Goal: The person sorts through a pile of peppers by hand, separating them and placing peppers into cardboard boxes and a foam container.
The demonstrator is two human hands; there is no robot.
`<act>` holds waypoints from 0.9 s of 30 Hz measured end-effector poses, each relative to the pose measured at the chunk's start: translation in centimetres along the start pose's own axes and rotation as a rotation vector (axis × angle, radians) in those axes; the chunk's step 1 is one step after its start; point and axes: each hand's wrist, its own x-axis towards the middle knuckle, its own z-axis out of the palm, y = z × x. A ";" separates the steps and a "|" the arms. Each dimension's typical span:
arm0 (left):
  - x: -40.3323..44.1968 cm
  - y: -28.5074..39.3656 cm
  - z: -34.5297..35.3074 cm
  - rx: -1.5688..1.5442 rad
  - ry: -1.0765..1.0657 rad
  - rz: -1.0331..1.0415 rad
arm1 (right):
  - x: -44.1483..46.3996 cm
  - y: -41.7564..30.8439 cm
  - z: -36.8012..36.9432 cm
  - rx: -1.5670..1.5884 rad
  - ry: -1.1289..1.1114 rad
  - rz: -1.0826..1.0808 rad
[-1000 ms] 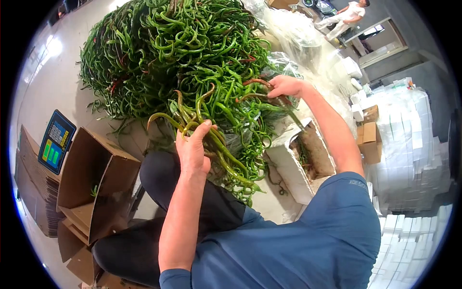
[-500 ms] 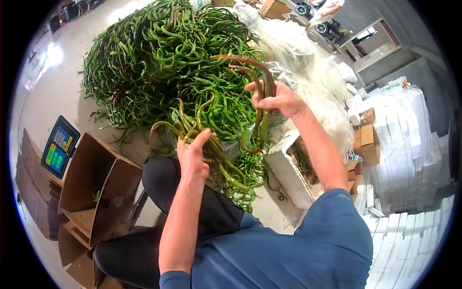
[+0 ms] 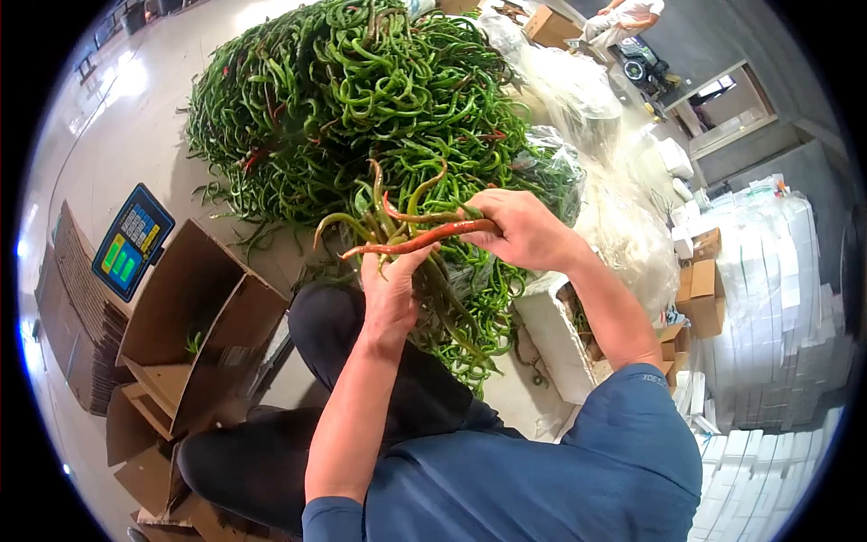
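A bunch of long green chili peppers [image 3: 456, 312] is gripped in my left hand [image 3: 390, 294], their curled tips sticking up above the fingers. My right hand [image 3: 519, 228] pinches a couple of long peppers, among them a reddish-brown chili pepper [image 3: 415, 242] that lies across the top of the left-hand bunch. Both hands are close together in front of a big heap of green chili peppers [image 3: 361, 99], with a few red ones mixed in. Part of the right hand's grip is hidden behind its own knuckles.
An open cardboard box [image 3: 181, 307] stands at my left beside a digital scale display [image 3: 133, 241] and stacked flat cardboard [image 3: 77, 312]. To the right are a white foam box [image 3: 555, 339], clear plastic sheeting [image 3: 623, 226] and stacked white boxes [image 3: 759, 298]. Another person [image 3: 623, 20] is at the back.
My right hand has come left and down with its peppers, bringing them across the bunch in my left hand. They now lie nearly level instead of hanging. The view has shifted slightly.
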 end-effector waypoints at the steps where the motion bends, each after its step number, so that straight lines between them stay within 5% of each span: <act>1: 0.0 0.0 -0.2 0.007 -0.026 0.020 | 0.0 -0.1 0.3 -0.012 0.019 -0.021; 6: -0.1 0.4 0.0 0.035 -0.094 0.100 | 0.0 -0.9 1.3 -0.077 0.103 -0.075; 10: 0.1 0.8 0.4 -0.038 -0.038 -0.008 | 1.6 -2.7 0.6 0.138 -0.049 0.344; 12: -0.4 1.7 1.0 -0.076 0.007 -0.153 | 3.4 -1.8 0.4 0.169 -0.053 0.395; 16: 0.0 1.2 1.0 -0.070 0.041 -0.122 | 7.7 0.9 -0.2 0.441 -0.254 0.632; 27: 2.3 0.4 -1.4 -0.324 -0.086 -0.172 | 13.3 3.0 4.5 0.788 -0.369 0.681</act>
